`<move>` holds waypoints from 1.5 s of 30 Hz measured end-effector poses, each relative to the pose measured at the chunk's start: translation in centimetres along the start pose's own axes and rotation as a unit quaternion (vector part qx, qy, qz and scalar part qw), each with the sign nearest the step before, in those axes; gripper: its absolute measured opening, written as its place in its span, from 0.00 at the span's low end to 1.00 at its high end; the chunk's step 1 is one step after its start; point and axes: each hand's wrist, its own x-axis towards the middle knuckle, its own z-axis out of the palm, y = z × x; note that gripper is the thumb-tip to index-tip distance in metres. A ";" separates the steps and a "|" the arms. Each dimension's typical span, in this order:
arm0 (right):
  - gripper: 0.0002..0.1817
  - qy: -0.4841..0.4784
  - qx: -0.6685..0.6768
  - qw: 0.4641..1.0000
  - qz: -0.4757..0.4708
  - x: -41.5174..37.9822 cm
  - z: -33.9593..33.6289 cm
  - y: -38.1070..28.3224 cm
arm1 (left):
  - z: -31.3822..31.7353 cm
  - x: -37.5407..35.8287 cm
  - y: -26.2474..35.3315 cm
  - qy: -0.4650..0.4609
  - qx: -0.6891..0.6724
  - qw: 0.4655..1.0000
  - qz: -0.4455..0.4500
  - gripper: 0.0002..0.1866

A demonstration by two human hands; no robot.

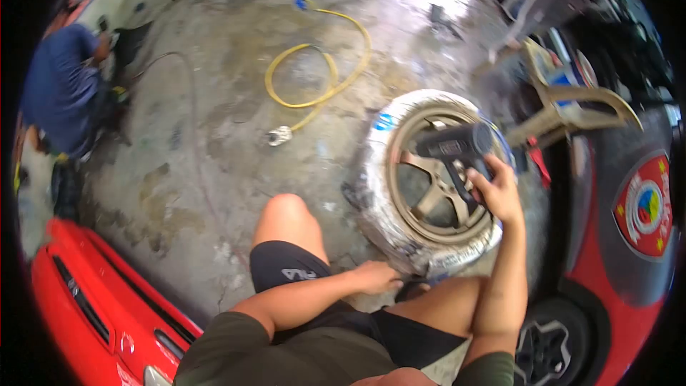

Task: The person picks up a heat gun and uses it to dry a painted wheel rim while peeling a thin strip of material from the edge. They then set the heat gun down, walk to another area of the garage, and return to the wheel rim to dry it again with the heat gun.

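Note:
In my right hand (498, 189) is a black heat gun (457, 141), its handle wrapped by my fingers. It hangs over the upper right of a bronze spoked wheel rim (431, 204). The tyre (379, 204) around that rim is covered in whitish wrapping, with a blue patch near its upper left. My left hand (379, 276) is low at the tyre's near edge, close to the wrapping. Its fingertips point toward the tyre and are too blurred to show whether they grip anything.
A yellow hose (364, 50) lies coiled on the concrete floor (229, 129). A red car panel (93, 300) is at lower left, and a red and black car (614, 279) stands at right. A beige plastic chair (564, 100) is behind the wheel. Another person (61, 93) crouches at left.

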 end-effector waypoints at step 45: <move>0.28 0.198 0.045 0.978 -0.044 0.5 -0.5 2.0 | 1.3 0.1 -1.5 0.020 -0.004 0.999 0.028 0.25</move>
